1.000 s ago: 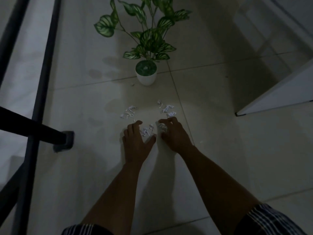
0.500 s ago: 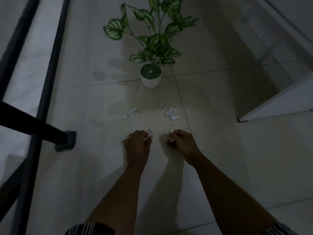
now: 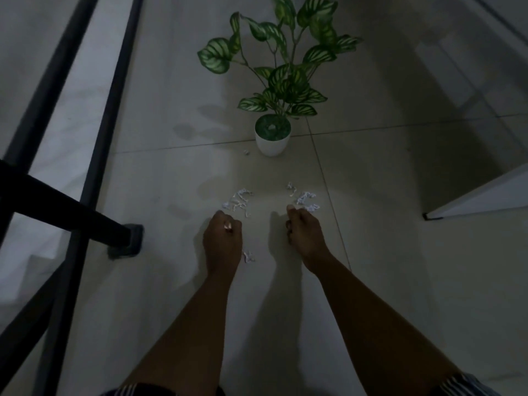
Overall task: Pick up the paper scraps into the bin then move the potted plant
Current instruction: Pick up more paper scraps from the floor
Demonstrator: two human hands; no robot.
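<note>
On the tiled floor (image 3: 385, 252), under dim light: left hand (image 3: 223, 242) curled into a fist with a bit of white showing between the fingers, apparently closed on paper scraps; right hand (image 3: 304, 234) likewise curled, though whether it holds anything cannot be told. Hands apart, both hovering low. Loose paper scraps lie just ahead in two clusters, the left cluster (image 3: 238, 200) just beyond the left hand, the right cluster (image 3: 305, 198) just beyond the right hand (each hand nearer its own heap); one stray scrap (image 3: 248, 256) sits beside the left wrist, another (image 3: 246, 152) by the pot. Potted plant (image 3: 273, 138), white pot, upright, stands farther ahead, past the scraps. No bin in view. Black railing (image 3: 94, 155) to the left; a white panel edge (image 3: 480, 195) to the right.
</note>
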